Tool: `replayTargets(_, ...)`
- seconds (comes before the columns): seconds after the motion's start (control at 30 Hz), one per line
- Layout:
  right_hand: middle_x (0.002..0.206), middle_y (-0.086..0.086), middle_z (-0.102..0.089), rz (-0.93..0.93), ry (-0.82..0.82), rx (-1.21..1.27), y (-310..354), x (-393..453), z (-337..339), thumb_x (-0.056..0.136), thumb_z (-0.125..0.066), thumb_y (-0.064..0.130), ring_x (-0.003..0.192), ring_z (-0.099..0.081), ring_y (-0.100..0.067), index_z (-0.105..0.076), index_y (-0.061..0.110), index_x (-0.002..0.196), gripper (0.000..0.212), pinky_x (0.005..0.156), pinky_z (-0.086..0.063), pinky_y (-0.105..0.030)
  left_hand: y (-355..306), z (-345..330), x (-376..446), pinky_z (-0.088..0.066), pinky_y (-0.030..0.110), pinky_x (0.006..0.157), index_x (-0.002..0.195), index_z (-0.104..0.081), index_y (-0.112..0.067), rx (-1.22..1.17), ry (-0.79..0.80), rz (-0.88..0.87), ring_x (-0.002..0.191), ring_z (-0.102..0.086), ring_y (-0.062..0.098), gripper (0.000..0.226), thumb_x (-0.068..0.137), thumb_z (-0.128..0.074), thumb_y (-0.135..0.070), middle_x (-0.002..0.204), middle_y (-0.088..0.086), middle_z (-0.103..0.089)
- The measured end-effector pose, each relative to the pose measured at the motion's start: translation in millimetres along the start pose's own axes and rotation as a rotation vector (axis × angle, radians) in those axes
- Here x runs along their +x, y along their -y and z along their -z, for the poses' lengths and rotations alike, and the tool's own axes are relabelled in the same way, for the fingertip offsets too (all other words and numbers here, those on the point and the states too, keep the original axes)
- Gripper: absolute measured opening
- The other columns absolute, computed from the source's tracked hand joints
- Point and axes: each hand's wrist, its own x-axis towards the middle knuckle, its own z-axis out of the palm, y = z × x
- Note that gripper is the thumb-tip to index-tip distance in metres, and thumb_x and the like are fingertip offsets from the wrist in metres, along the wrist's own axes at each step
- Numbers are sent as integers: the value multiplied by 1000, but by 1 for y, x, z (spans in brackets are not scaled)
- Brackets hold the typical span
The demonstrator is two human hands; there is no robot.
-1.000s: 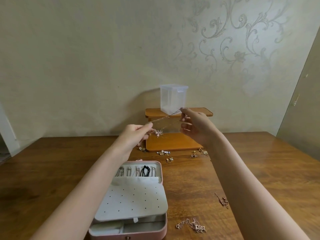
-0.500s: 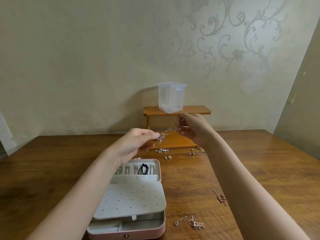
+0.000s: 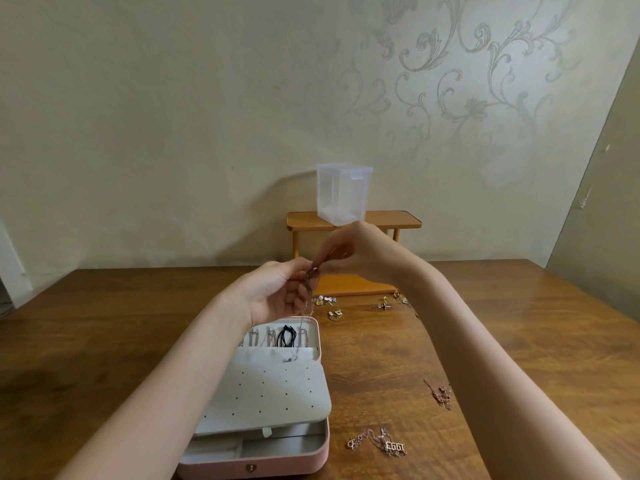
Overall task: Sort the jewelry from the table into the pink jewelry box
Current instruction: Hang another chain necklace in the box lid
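Both hands closer together than a second ago: left hand and right hand pinch the thin necklace at one point, chain now dangling over the pink jewelry box. Likely about to lower it in.

- Left hand: bare, with no ring or glove showing.
- Right hand: bare as well, nothing worn on the fingers.
- Both forearms: bare to the near edge, no sleeve, watch or bracelet.
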Motion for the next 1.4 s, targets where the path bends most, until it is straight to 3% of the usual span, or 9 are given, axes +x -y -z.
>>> replayTargets(0.2,73,5,-63,17,-68,125,3,0,7,82,-67,4,58,-57,5,-68,8,83,3,56,-44,-12,5,11,3,-31,14,38,64,-53,-12,43,-39,-12,38,-39,5,25,89,-53,-16,52,-2,-51)
replayTargets(0.4,76,-2,-65,-59,-190,331,9,-2,25,86,-61,5,60,-59,-2,-65,5,87,4,55,-48,-15,16,25,4,-42,22,59,87,-58,-12,719,-300,-46,65,-48,12,12,93,-49,-17,75,3,-54)
replayTargets(0.57,75,-2,-65,-94,-119,244,12,2,26,86,-62,8,56,-57,0,-68,9,86,6,54,-48,-12,-4,7,-9,-45,29,89,97,-67,-22,301,-122,-485,99,-63,13,14,92,-54,-22,102,0,-70)
replayTargets(0.63,76,-3,-66,-89,-118,224,13,2,27,86,-63,9,60,-57,-3,-69,10,87,7,56,-48,-13,-12,-6,-15,-47,26,87,101,-67,-19,294,-54,-558,98,-64,12,15,89,-58,-21,101,2,-71)
replayTargets(0.77,76,-2,-65,-48,-144,167,16,1,31,84,-65,9,61,-55,-6,-70,6,91,10,56,-47,-13,-20,-20,-24,-48,10,62,91,-68,-13,434,-142,-665,67,-64,0,7,84,-65,-15,78,-1,-68)
replayTargets(0.9,74,1,-64,9,-150,117,18,0,31,83,-65,7,57,-55,-2,-70,7,90,8,57,-47,-12,-25,-21,-27,-52,14,68,86,-65,-15,615,-156,-678,73,-63,6,5,82,-67,-16,80,1,-67)
replayTargets(1.03,76,0,-64,29,-275,213,18,0,35,84,-63,3,60,-56,0,-67,9,85,7,58,-48,-15,-21,-17,-28,-50,12,59,87,-66,-7,611,-66,-617,62,-63,1,5,83,-66,-10,71,1,-68)
replayTargets(1.17,79,-3,-61,-23,-401,335,17,3,41,88,-58,3,72,-59,-12,-63,7,89,6,66,-52,-21,-7,-6,-21,-53,25,73,85,-70,-14,661,-67,-521,70,-64,8,5,83,-66,-13,73,-3,-72)
replayTargets(1.4,78,-2,-59,-20,-344,373,18,3,41,90,-56,1,70,-64,-14,-60,10,87,10,71,-55,-25,-19,-8,-23,-51,20,74,96,-67,-23,700,-43,-554,92,-60,8,13,84,-63,-23,100,-6,-67)
